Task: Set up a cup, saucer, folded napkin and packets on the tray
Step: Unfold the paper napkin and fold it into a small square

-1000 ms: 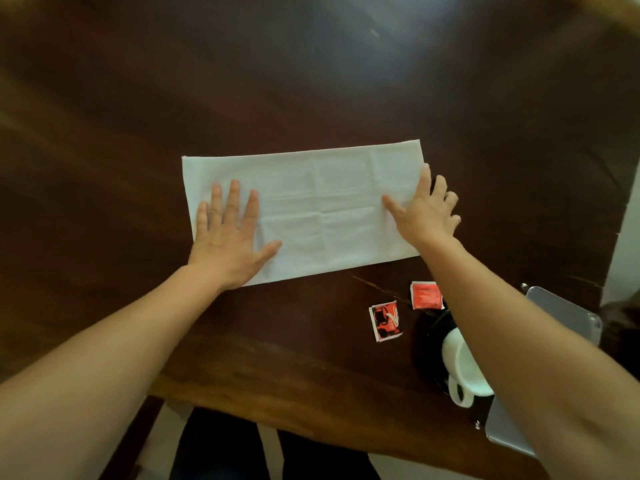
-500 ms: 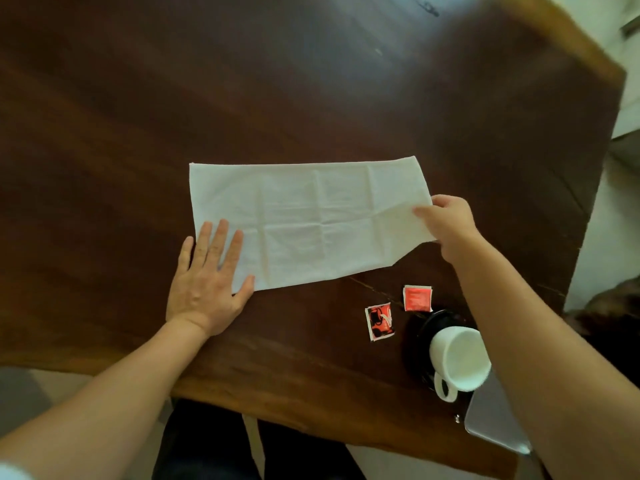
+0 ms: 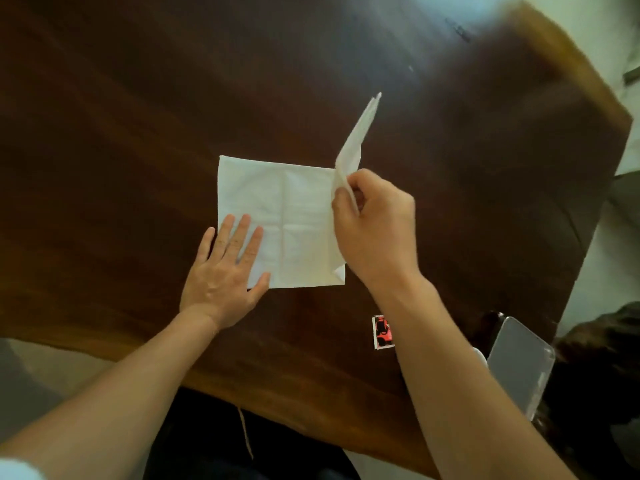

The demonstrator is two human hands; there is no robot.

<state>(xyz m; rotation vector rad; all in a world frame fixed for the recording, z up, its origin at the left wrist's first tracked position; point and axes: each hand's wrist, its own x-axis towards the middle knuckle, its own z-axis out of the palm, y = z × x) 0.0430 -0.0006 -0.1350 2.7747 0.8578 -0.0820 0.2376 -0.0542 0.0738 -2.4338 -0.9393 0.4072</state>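
We have the white napkin (image 3: 294,216) lying on the dark wooden table (image 3: 173,98), a little nearer our edge than the middle. Its left part lies flat, creased into panels. Its right part is lifted off the wood and stands up on edge, pointing away from us, with its far corner the highest point.

Our left hand (image 3: 225,275) lies flat, palm down, with the fingers (image 3: 242,233) straight and slightly spread. It presses on the near left corner of the napkin; the little finger and the heel of the palm rest on the bare table just beside the cloth.

Our right hand (image 3: 377,230) is curled and pinches the raised part of the napkin between the thumb and the other fingers, at the cloth's near edge. It holds that part up above the right side of the flat half.

Close to our side, a red and black packet (image 3: 382,332) lies flat on the table, its right side covered by our right forearm (image 3: 450,368). Further right, at the table's near right edge, is the grey tray (image 3: 519,368), well apart from the napkin. A sliver of white shows between the forearm and the tray; we cannot tell what it is.
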